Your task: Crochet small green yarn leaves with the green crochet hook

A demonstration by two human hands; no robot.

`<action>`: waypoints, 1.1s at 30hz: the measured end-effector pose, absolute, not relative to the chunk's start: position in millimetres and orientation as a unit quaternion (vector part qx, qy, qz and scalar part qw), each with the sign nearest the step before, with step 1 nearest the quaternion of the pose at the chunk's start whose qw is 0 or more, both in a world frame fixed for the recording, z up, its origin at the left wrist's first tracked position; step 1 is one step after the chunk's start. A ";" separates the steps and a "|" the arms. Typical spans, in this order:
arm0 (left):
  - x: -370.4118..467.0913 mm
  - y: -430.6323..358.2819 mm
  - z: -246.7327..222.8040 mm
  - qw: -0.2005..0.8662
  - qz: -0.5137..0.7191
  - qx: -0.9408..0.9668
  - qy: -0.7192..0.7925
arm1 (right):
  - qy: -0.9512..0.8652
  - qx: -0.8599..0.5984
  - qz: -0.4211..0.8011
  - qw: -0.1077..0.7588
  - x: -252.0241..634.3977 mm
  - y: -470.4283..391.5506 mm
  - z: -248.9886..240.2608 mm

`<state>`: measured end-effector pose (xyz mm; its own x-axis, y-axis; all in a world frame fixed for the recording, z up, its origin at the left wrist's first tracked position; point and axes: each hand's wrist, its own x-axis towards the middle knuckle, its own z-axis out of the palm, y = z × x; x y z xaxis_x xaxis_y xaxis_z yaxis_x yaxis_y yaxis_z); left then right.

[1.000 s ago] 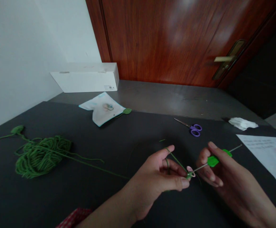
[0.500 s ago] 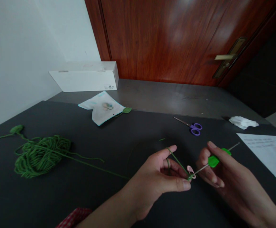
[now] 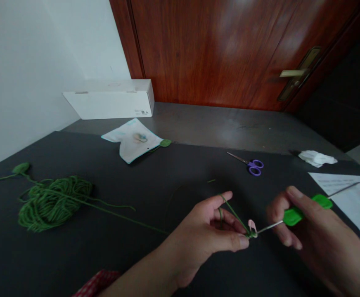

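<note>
Between the thumb and a finger of my left hand (image 3: 209,231) is pinched a tiny green crochet piece (image 3: 249,234). A pink stitch marker (image 3: 252,226) hangs in it. Green yarn (image 3: 235,213) runs from the piece up over my raised index finger, and a loop circles another finger. My right hand (image 3: 313,235), slightly blurred, grips the green handle of a crochet hook (image 3: 293,215). The hook's thin metal shaft points left and its end meets the crochet piece, where the exact tip is hidden. A second metal end sticks out to the right.
A green yarn skein (image 3: 56,202) lies at left, its strand running toward my left arm. Purple-handled scissors (image 3: 254,167) lie beyond my hands. Farther back are a white packet (image 3: 133,142), a green crocheted leaf (image 3: 165,143) and a white box (image 3: 112,103). Crumpled tissue (image 3: 317,158) and printed paper (image 3: 350,189) lie right.
My right hand has moved right with the crochet hook, drawing its shaft away from my left fingers. The stitch marker has shifted slightly right; my left hand is nearly still.
</note>
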<state>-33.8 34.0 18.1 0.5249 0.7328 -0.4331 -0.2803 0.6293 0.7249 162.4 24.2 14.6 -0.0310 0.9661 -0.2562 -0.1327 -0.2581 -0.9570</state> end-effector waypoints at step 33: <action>-33.5 34.2 19.1 0.823 0.308 0.299 0.372 | -0.349 -0.509 0.640 0.459 152.8 27.9 14.7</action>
<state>-33.5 34.2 19.1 0.5335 0.7289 -0.4291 -0.2843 0.6323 0.7207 152.8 27.9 14.7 -0.0621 0.9415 -0.3313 -0.2324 -0.3365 -0.9126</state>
